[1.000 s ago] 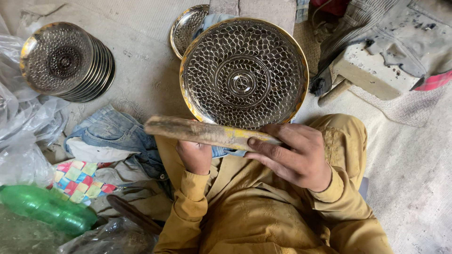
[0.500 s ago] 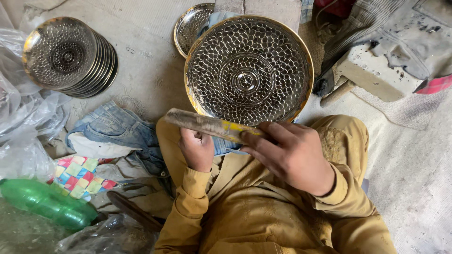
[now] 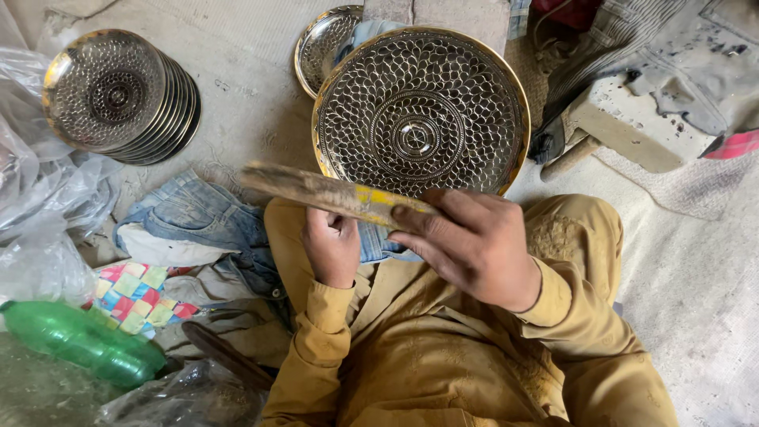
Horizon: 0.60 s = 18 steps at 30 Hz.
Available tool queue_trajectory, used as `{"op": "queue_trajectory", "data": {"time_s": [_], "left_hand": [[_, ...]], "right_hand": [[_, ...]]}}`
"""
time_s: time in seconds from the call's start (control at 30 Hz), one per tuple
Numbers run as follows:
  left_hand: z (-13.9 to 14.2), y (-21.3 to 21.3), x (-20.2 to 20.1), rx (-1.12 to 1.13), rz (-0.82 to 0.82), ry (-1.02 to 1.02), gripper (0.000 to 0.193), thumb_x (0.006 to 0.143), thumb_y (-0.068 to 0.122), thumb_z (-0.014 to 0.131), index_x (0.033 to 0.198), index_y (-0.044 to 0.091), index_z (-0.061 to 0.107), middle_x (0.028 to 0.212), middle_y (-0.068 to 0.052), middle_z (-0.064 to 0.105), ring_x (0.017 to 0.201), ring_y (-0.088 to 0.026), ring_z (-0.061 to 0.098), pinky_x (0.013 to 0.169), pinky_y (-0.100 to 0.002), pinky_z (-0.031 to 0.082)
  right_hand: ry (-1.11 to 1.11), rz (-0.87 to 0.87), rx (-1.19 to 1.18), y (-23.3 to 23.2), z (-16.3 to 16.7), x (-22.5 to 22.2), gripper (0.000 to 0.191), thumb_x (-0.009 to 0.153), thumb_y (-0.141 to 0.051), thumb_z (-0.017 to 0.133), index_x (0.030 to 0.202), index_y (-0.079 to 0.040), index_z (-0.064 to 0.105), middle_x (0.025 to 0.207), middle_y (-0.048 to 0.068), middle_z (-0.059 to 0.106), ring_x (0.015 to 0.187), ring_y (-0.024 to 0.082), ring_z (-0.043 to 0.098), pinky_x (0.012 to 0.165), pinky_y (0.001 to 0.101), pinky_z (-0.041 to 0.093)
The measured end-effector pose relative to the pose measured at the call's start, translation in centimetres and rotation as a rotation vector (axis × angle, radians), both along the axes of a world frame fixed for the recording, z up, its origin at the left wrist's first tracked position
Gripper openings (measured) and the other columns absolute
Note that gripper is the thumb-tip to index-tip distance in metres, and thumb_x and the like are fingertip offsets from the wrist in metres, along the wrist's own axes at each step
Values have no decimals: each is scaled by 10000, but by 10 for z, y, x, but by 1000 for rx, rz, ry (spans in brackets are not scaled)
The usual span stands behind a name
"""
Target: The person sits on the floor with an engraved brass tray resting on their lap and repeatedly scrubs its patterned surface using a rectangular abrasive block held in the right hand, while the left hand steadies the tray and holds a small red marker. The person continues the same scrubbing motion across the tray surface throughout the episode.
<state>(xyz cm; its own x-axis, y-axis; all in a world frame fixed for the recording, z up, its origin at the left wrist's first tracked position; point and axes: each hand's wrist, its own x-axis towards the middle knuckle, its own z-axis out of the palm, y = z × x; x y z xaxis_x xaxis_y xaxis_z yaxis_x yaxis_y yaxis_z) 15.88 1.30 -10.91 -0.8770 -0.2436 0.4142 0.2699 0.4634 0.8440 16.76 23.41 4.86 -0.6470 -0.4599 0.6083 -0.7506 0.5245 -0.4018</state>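
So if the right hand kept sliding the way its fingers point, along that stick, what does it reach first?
Likely the left hand: the right hand points leftward along the wooden stick, and the left hand sits just below that line. Depth is unclear; it might pass above it.

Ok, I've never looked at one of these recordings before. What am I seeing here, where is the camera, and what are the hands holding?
There is no machine here, only a person working with bare hands. The one camera sits on that person's head and looks down, so you see their own arms, tan sleeves and lap from above.

The right hand grips a worn flat stick with a yellow patch, held across the lower edge of a large patterned metal plate with a gold rim. The left hand is closed just below the stick, by a piece of blue cloth; whether it also grips the stick is hard to tell.

On the ground, upper left, is a stack of similar plates. Another plate peeks out behind the large one. At lower left lie a green plastic bottle, clear plastic bags and a folded pair of jeans.
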Motion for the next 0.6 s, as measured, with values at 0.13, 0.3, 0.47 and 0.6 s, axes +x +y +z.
{"op": "queue_trajectory", "data": {"time_s": [0.13, 0.3, 0.47, 0.6], "left_hand": [[12, 1, -4, 93, -55, -94, 244, 940, -66, 664, 1154, -43, 549, 955, -140, 734, 868, -207, 776, 743, -321, 601], [23, 2, -9, 220, -141, -161, 219, 965, -74, 645, 1155, -46, 541, 972, -130, 735, 867, -174, 760, 727, -307, 630], [30, -1, -16, 75, -111, -200, 176, 934, -59, 686, 1049, -32, 556, 869, -112, 745, 765, -158, 758, 672, -308, 619], [36, 0, -18, 97, -146, -225, 200, 932, -26, 704, 1067, -6, 557, 856, -95, 740, 761, -146, 740, 659, -293, 609]], "right_hand": [[49, -72, 54, 0, 1, -2, 303, 877, -252, 820, 1116, -78, 756, 959, 98, 691, 702, 259, 666, 585, 383, 509], [-49, -38, 17, 4, 5, -8, 265, 904, -237, 811, 1109, -80, 753, 930, 82, 695, 705, 248, 674, 597, 381, 517], [-129, -53, -8, 3, 8, -14, 246, 896, -255, 822, 1050, -74, 758, 857, 83, 686, 653, 249, 660, 552, 376, 492], [-130, -54, -42, 2, 11, -21, 256, 909, -257, 821, 1068, -66, 759, 855, 83, 691, 632, 230, 666, 539, 360, 500]]}}
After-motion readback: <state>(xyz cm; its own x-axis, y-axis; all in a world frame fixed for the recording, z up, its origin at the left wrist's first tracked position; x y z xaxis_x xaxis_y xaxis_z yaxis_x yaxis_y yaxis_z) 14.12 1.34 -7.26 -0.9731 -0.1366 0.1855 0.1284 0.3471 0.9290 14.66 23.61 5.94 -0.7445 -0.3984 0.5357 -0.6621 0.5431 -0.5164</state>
